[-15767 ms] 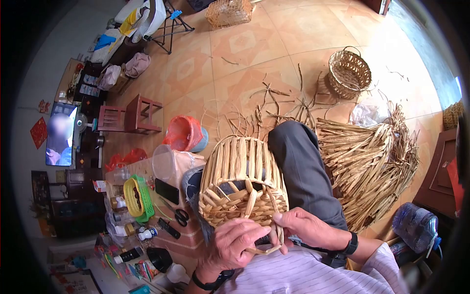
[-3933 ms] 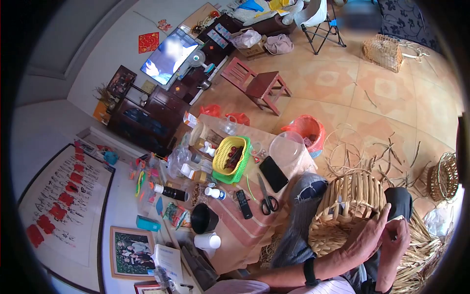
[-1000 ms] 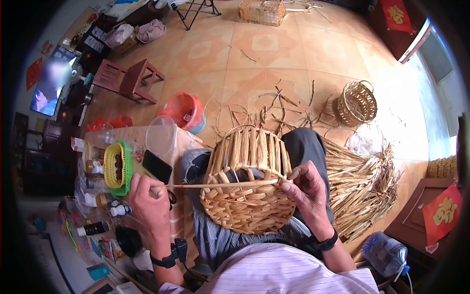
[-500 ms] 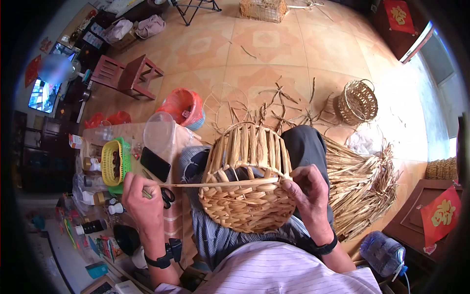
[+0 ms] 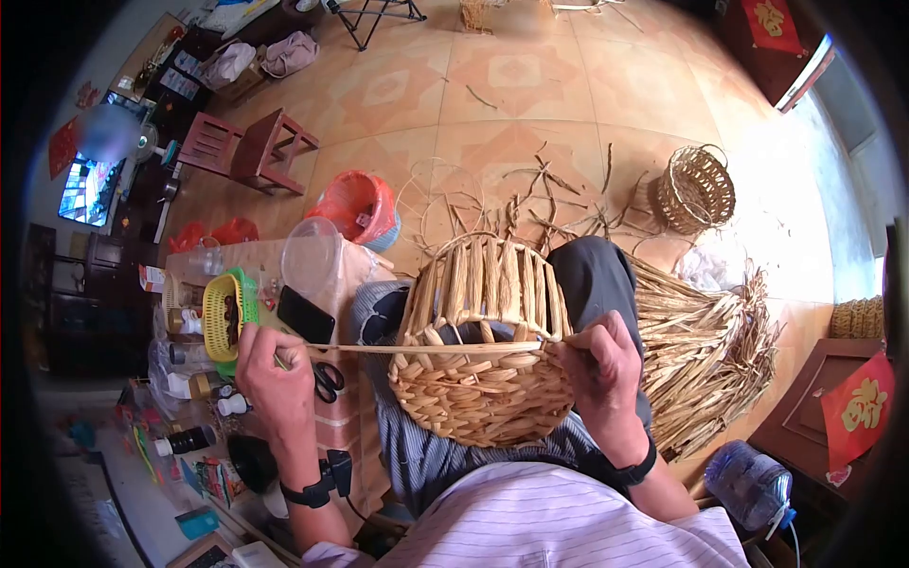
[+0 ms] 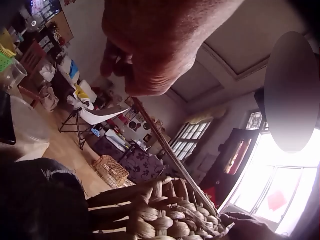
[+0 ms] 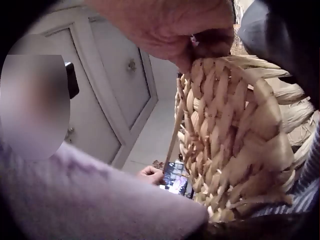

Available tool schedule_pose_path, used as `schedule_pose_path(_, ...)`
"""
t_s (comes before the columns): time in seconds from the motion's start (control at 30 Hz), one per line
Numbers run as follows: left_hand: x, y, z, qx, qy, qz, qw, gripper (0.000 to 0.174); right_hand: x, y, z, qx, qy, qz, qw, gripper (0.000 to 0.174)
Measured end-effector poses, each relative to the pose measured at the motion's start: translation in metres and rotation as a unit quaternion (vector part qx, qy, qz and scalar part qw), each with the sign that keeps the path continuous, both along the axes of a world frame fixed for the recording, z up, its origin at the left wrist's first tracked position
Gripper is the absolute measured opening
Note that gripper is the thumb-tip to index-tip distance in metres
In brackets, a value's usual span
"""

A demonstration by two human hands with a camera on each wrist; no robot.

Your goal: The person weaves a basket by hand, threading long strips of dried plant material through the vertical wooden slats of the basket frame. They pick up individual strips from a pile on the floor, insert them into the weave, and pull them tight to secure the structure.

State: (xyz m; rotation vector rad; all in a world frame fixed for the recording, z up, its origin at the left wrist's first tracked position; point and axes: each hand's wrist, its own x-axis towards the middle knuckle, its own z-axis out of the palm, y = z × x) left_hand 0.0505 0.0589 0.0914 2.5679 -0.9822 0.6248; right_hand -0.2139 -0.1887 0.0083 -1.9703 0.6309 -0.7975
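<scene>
A woven basket [image 5: 483, 393] lies on its side across the person's lap, its braided part toward the body and its upright slats [image 5: 492, 284] away. The left hand [image 5: 276, 383] pinches the far end of a straw strand [image 5: 417, 349], which runs taut across the basket. At the basket's right edge, the right hand [image 5: 606, 374] grips it with curled fingers where the strand meets the weave. In the left wrist view the strand [image 6: 172, 155] slants from the left hand [image 6: 155, 45] down to the basket [image 6: 175, 217]. The right wrist view shows the right hand [image 7: 175, 30] at the basket's rim [image 7: 240, 75].
A heap of dry straw [image 5: 701, 360] lies right of the knee, a small basket [image 5: 698, 194] beyond it. To the left, a low table [image 5: 346, 426] holds scissors [image 5: 327, 381], a phone [image 5: 306, 315] and a yellow basket [image 5: 223, 317]. A red-lined bin [image 5: 360, 208] stands ahead.
Since a second ago, the left end of the taut strand has risen slightly. The right hand has turned a little at the basket's edge, its fingers curled more closely.
</scene>
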Motion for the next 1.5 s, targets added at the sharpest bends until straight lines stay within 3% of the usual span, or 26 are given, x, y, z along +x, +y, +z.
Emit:
schedule_pose_path(0.07,0.0,0.0,0.0,-0.006,0.005,-0.004,1.0,0.015,0.0,-0.001,-0.005,-0.057,0.017,0.01,0.998,0.024)
schedule_pose_path(0.17,0.0,-0.004,0.002,-0.026,0.013,-0.016,0.999,0.014,-0.005,-0.012,0.006,-0.027,0.073,0.04,0.996,0.025)
schedule_pose_path(0.27,-0.007,0.003,0.011,-0.048,0.044,-0.005,0.998,0.014,0.006,-0.022,0.025,-0.137,0.042,0.036,0.989,0.026)
schedule_pose_path(0.33,-0.027,0.001,0.033,-0.052,0.064,0.018,0.996,0.015,0.019,-0.016,0.041,-0.205,0.019,0.091,0.974,0.028)
schedule_pose_path(0.4,-0.035,0.003,0.043,-0.064,0.042,-0.006,0.997,0.017,0.044,0.003,0.055,-0.199,-0.035,0.168,0.965,0.029)
schedule_pose_path(0.47,-0.048,-0.001,0.053,-0.101,0.052,-0.02,0.993,0.017,0.059,0.026,0.066,-0.086,-0.054,0.268,0.958,0.03)
schedule_pose_path(0.6,-0.06,-0.007,0.043,-0.229,0.143,-0.106,0.957,0.017,0.063,0.034,0.073,0.038,-0.107,0.329,0.937,0.023)
schedule_pose_path(0.73,-0.074,-0.023,0.019,-0.24,0.281,-0.149,0.917,0.018,0.03,0.012,0.097,0.048,-0.062,0.301,0.95,0.018)
schedule_pose_path(0.8,-0.09,-0.043,0.019,-0.212,0.451,-0.101,0.861,0.015,0.005,0.002,0.099,0.052,0.026,0.216,0.975,0.019)
schedule_pose_path(0.87,-0.091,-0.062,-0.008,-0.174,0.381,-0.208,0.884,0.026,-0.008,-0.005,0.094,0.042,0.071,0.137,0.987,0.02)
schedule_pose_path(0.93,-0.102,-0.081,-0.017,-0.098,0.323,-0.229,0.913,0.035,-0.016,-0.007,0.076,-0.021,0.065,0.061,0.996,0.022)
schedule_pose_path(1.0,-0.108,-0.09,-0.04,-0.084,0.238,-0.28,0.926,0.039,-0.025,-0.01,0.066,-0.05,0.073,0.05,0.995,0.021)
schedule_pose_path(1.1,-0.12,-0.098,-0.052,-0.049,0.284,-0.25,0.924,0.045,-0.031,-0.008,0.053,-0.065,0.098,0.011,0.993,0.017)
schedule_pose_path(1.2,-0.118,-0.108,-0.061,-0.061,0.35,-0.231,0.906,0.041,-0.033,-0.012,0.037,-0.038,0.056,0.067,0.995,0.02)
schedule_pose_path(1.23,-0.116,-0.11,-0.063,-0.064,0.382,-0.211,0.897,0.037,-0.028,-0.015,0.03,-0.127,0.076,0.074,0.986,0.021)
schedule_pose_path(1.33,-0.112,-0.112,-0.068,-0.08,0.379,-0.22,0.895,0.04,-0.012,0.002,0.036,-0.206,0.025,-0.008,0.978,0.019)
schedule_pose_path(1.47,-0.112,-0.116,-0.07,-0.085,0.377,-0.193,0.902,0.045,0.021,0.015,0.016,-0.276,0.003,-0.033,0.961,0.02)
schedule_pose_path(1.5,-0.112,-0.116,-0.068,-0.074,0.367,-0.188,0.908,0.047,0.024,0.014,0.01,-0.289,0.047,-0.013,0.956,0.019)
